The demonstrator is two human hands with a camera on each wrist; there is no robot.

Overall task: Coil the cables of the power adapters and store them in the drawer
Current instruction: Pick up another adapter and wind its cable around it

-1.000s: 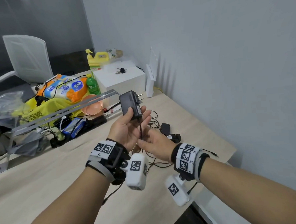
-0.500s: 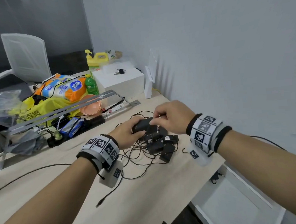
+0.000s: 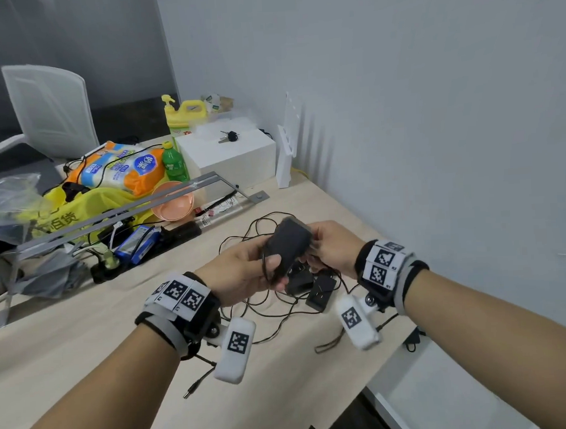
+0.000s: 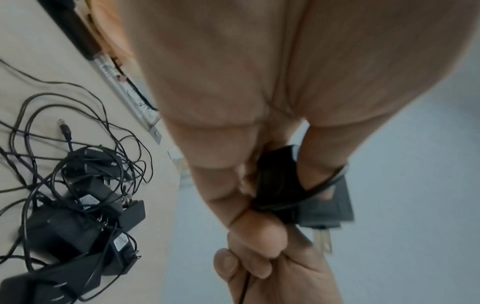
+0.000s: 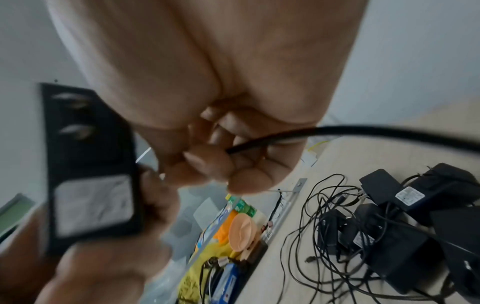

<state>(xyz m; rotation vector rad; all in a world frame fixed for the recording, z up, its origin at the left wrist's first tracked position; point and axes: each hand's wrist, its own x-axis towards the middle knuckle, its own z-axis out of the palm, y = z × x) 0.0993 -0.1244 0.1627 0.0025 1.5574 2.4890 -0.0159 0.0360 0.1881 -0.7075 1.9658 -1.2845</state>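
Adapter [image 3: 288, 247], centre frame: newly lifted off the desk [image 3: 85, 349] pile, left hand [image 3: 242, 275] fingers gripping it, right hand [image 3: 334, 249] fingers pinching its cable [image 5: 272, 136]; coiling begins.

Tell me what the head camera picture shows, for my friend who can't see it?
Two hands hold one black plastic power adapter above a pale wooden desk; the left hand grips it and the right hand pinches its thin black cable. More black adapters lie tangled beneath.
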